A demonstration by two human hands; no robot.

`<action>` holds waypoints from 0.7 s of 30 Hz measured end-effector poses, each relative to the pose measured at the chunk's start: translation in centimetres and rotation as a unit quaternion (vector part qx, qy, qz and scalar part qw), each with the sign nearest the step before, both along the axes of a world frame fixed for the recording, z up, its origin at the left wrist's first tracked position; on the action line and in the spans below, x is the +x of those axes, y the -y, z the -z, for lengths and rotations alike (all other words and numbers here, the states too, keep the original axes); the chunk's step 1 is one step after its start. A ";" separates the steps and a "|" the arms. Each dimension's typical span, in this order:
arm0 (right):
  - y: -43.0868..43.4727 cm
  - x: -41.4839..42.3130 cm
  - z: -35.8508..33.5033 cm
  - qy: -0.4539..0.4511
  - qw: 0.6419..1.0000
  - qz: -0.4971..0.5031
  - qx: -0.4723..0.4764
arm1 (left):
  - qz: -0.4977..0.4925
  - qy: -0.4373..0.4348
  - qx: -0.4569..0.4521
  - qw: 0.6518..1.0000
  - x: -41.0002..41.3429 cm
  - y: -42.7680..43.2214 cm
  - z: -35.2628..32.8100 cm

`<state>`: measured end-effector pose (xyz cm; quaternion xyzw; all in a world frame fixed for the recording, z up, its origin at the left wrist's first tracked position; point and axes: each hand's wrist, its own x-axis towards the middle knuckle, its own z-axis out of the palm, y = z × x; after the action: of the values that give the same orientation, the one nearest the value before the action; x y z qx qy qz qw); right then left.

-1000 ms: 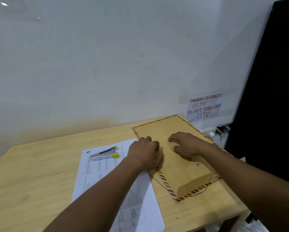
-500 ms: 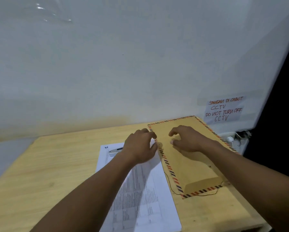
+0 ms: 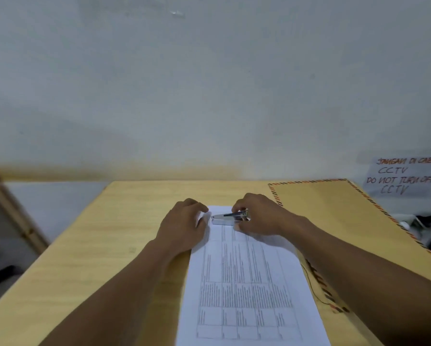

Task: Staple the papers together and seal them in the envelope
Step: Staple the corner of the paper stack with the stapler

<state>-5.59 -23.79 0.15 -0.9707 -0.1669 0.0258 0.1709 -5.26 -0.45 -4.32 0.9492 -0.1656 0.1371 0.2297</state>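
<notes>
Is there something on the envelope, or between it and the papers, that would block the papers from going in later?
Nothing visible blocks the way. The envelope lies flat right of the papers, its face bare. The right hand is at the stapler on the papers' top edge; its forearm crosses the envelope's near part.

The papers point(image 3: 246, 283) are white with a grey printed grid of fine text. The silver stapler point(image 3: 228, 218), at their 12 o'clock end, has a dark top. At 3 o'clock, the tan envelope point(image 3: 334, 216) has a red-and-black striped border. The table point(image 3: 97, 245) is pale yellow woodgrain.
</notes>
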 end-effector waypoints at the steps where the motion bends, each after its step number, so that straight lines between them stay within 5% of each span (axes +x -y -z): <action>1: -0.1 0.3 0.1 -0.001 1.000 -0.002 -0.001 | 0.002 0.004 0.002 1.000 0.0 -0.1 0.3; 21: -0.9 7.5 1.0 0.023 0.996 0.091 0.002 | -0.017 0.030 -0.035 0.999 0.6 -0.3 1.7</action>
<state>1.86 -22.91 -0.88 -0.9818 -0.0822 -0.0126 0.1707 -4.67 -0.15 -6.00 0.9388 -0.1511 0.1748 0.2555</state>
